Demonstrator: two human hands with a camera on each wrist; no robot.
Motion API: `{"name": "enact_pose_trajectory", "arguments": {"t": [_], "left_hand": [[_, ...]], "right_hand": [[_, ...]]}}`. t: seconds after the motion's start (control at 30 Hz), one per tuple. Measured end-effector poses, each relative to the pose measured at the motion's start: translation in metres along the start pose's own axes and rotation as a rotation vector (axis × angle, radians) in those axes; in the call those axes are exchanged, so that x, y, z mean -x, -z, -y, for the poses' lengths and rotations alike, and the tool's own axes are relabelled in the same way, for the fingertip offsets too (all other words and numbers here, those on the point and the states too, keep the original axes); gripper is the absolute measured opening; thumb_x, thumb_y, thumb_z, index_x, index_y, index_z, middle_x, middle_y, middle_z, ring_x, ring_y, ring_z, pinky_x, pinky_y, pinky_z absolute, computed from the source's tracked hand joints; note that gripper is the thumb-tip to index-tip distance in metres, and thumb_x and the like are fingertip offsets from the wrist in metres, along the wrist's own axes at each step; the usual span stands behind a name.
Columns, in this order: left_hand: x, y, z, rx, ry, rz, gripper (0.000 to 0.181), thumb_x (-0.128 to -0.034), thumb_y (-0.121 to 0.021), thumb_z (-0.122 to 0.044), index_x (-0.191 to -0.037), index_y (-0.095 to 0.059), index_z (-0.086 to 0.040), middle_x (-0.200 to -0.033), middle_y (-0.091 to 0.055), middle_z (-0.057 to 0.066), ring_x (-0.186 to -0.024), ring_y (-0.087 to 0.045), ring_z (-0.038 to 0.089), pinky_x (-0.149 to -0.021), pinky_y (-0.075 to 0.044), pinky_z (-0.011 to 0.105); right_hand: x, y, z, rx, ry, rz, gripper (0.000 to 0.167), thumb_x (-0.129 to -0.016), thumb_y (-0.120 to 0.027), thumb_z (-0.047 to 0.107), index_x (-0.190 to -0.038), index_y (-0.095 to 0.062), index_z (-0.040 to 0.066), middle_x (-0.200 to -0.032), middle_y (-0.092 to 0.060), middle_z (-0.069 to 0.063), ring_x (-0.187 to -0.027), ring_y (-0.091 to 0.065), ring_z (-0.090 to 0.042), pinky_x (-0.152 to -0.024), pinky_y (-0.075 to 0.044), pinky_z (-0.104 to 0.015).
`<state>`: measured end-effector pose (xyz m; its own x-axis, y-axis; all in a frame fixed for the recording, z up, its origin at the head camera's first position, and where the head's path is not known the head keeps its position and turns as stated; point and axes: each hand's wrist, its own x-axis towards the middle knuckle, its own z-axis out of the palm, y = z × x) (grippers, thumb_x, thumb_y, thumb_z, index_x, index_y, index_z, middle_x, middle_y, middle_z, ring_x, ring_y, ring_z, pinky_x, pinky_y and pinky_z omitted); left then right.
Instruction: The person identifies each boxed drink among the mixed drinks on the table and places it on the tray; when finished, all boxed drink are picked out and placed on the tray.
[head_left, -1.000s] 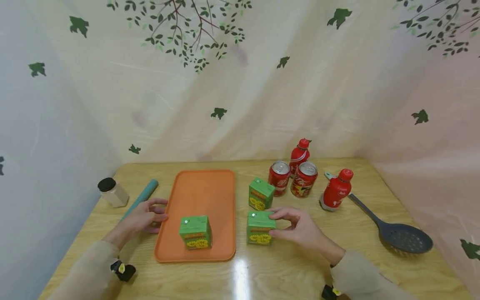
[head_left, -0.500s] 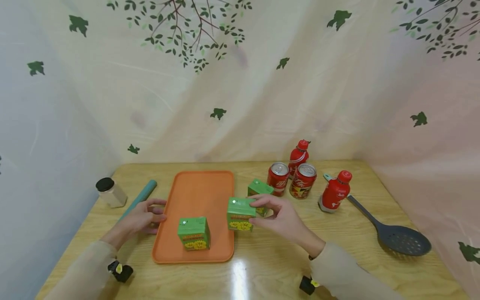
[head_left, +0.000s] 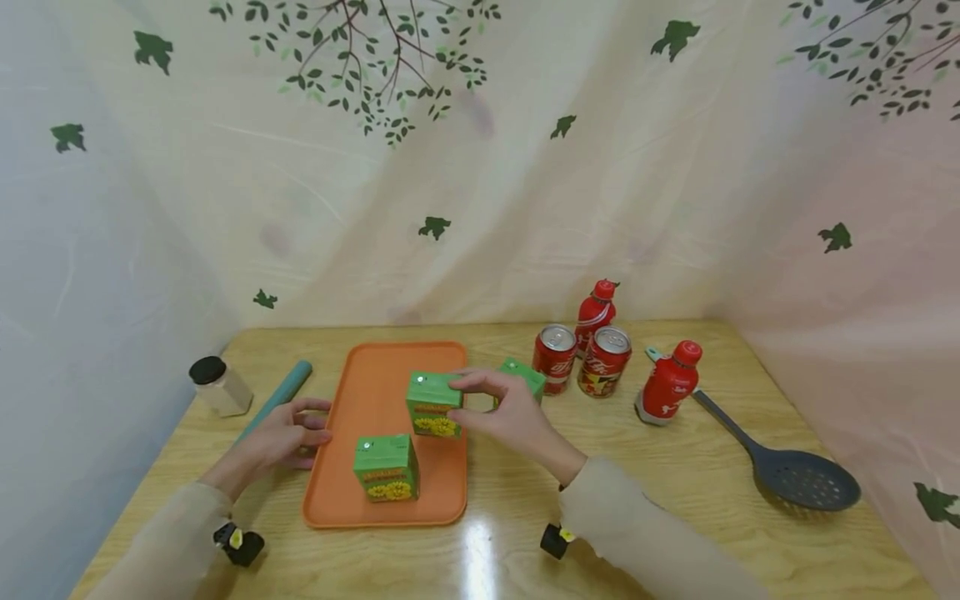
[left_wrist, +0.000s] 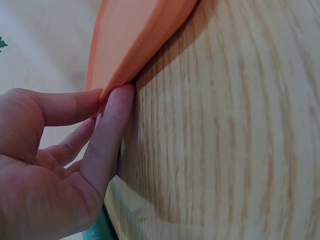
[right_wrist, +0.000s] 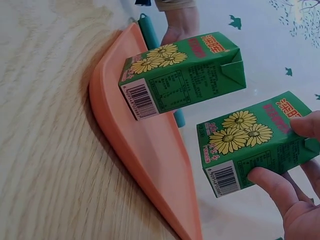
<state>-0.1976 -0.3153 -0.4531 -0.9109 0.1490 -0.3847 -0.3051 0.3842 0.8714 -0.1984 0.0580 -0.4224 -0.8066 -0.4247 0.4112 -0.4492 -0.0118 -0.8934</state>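
My right hand (head_left: 510, 417) grips a green drink carton (head_left: 435, 406) with yellow flowers between thumb and fingers. The carton is held over the right half of the orange tray (head_left: 390, 360); in the right wrist view, this carton (right_wrist: 240, 135) appears raised. A matching carton (head_left: 386, 468) stands upright on the tray's front part. Partly hidden behind my right hand, a third green carton (head_left: 528, 375) stands on the table. My left hand (head_left: 273, 442) holds the tray's left edge; the left wrist view shows thumb and forefinger tips (left_wrist: 120, 95) at the rim.
Two red cans (head_left: 555, 358) and a red bottle (head_left: 596, 312) stand at the back right. Another red bottle (head_left: 669, 383) is beside a dark slotted skimmer (head_left: 806, 479). Left of the tray lie a teal rod (head_left: 288, 387) and a black-lidded jar (head_left: 221, 387).
My right hand has lifted the carton off the table and carried it left over the tray. The left hand has stayed at the tray's edge.
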Motion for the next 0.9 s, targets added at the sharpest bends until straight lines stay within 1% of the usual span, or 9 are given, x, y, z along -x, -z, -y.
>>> {"name": "enact_pose_trajectory", "arguments": {"t": [0.07, 0.17, 0.3, 0.37, 0.53, 0.6, 0.7, 0.83, 0.9], "left_hand": [[0.000, 0.000, -0.001, 0.006, 0.000, -0.005, 0.062, -0.0954, -0.068, -0.004, -0.149, -0.037, 0.003, -0.126, -0.055, 0.023, -0.094, -0.066, 0.022, -0.070, -0.061, 0.043], [-0.001, 0.000, -0.002, 0.009, -0.003, 0.003, 0.063, -0.0954, -0.068, -0.003, -0.149, -0.036, 0.003, -0.126, -0.055, 0.023, -0.094, -0.065, 0.022, -0.070, -0.061, 0.042], [-0.002, 0.000, -0.002, 0.004, 0.005, 0.005, 0.064, -0.0951, -0.068, -0.004, -0.149, -0.036, 0.003, -0.126, -0.056, 0.023, -0.094, -0.065, 0.021, -0.070, -0.061, 0.042], [-0.002, 0.000, -0.002, 0.002, 0.008, -0.001, 0.063, -0.0950, -0.069, -0.004, -0.149, -0.037, 0.003, -0.125, -0.056, 0.022, -0.094, -0.065, 0.021, -0.070, -0.061, 0.042], [-0.002, 0.001, -0.001, -0.004, 0.013, -0.004, 0.063, -0.0948, -0.069, -0.003, -0.149, -0.036, 0.003, -0.124, -0.057, 0.022, -0.093, -0.065, 0.022, -0.070, -0.061, 0.042], [-0.002, 0.001, -0.001, -0.004, 0.014, -0.002, 0.063, -0.0947, -0.068, -0.003, -0.149, -0.036, 0.003, -0.124, -0.057, 0.022, -0.093, -0.065, 0.021, -0.070, -0.061, 0.042], [-0.001, 0.000, 0.002, 0.007, 0.009, -0.002, 0.063, -0.0948, -0.068, -0.003, -0.149, -0.036, 0.003, -0.124, -0.057, 0.021, -0.093, -0.065, 0.021, -0.070, -0.061, 0.042], [0.000, -0.001, 0.002, 0.017, -0.007, 0.000, 0.063, -0.0953, -0.067, -0.004, -0.150, -0.036, 0.003, -0.123, -0.056, 0.020, -0.093, -0.065, 0.021, -0.070, -0.060, 0.041], [-0.001, -0.001, 0.002, 0.014, -0.010, 0.002, 0.063, -0.0955, -0.067, -0.004, -0.150, -0.036, 0.003, -0.123, -0.056, 0.019, -0.092, -0.065, 0.021, -0.069, -0.060, 0.041]], "right_hand": [[-0.007, -0.005, -0.002, 0.019, 0.022, 0.008, 0.033, -0.086, -0.081, 0.002, -0.117, -0.073, 0.007, -0.129, -0.067, -0.007, -0.114, -0.065, -0.023, -0.096, -0.053, -0.041], [-0.015, -0.013, -0.007, 0.013, 0.038, 0.031, 0.033, -0.087, -0.079, 0.000, -0.119, -0.072, 0.005, -0.130, -0.066, -0.009, -0.116, -0.064, -0.022, -0.100, -0.050, -0.043], [-0.021, -0.023, -0.014, -0.014, 0.045, 0.051, 0.035, -0.086, -0.078, -0.005, -0.120, -0.070, 0.001, -0.132, -0.064, -0.014, -0.116, -0.064, -0.025, -0.100, -0.050, -0.048], [-0.023, -0.027, -0.016, -0.017, 0.041, 0.051, 0.036, -0.085, -0.078, -0.005, -0.120, -0.070, 0.000, -0.132, -0.064, -0.016, -0.116, -0.064, -0.027, -0.099, -0.051, -0.049], [-0.029, -0.036, -0.020, -0.018, 0.007, 0.057, 0.034, -0.086, -0.079, -0.002, -0.119, -0.071, 0.002, -0.132, -0.064, -0.013, -0.116, -0.064, -0.027, -0.098, -0.051, -0.041], [-0.032, -0.038, -0.022, -0.015, -0.017, 0.061, 0.033, -0.087, -0.079, 0.001, -0.119, -0.072, 0.004, -0.132, -0.065, -0.010, -0.116, -0.064, -0.025, -0.099, -0.051, -0.041], [-0.034, -0.041, -0.025, -0.008, -0.063, 0.061, 0.031, -0.089, -0.079, 0.005, -0.119, -0.073, 0.009, -0.132, -0.065, -0.004, -0.117, -0.063, -0.021, -0.100, -0.050, -0.048], [-0.039, -0.044, -0.027, -0.012, -0.097, 0.058, 0.030, -0.089, -0.079, 0.008, -0.119, -0.073, 0.012, -0.132, -0.065, 0.000, -0.118, -0.062, -0.021, -0.099, -0.048, -0.058], [-0.041, -0.044, -0.028, -0.021, -0.104, 0.060, 0.030, -0.089, -0.078, 0.008, -0.119, -0.073, 0.012, -0.133, -0.065, 0.000, -0.118, -0.062, -0.022, -0.098, -0.048, -0.059]]}}
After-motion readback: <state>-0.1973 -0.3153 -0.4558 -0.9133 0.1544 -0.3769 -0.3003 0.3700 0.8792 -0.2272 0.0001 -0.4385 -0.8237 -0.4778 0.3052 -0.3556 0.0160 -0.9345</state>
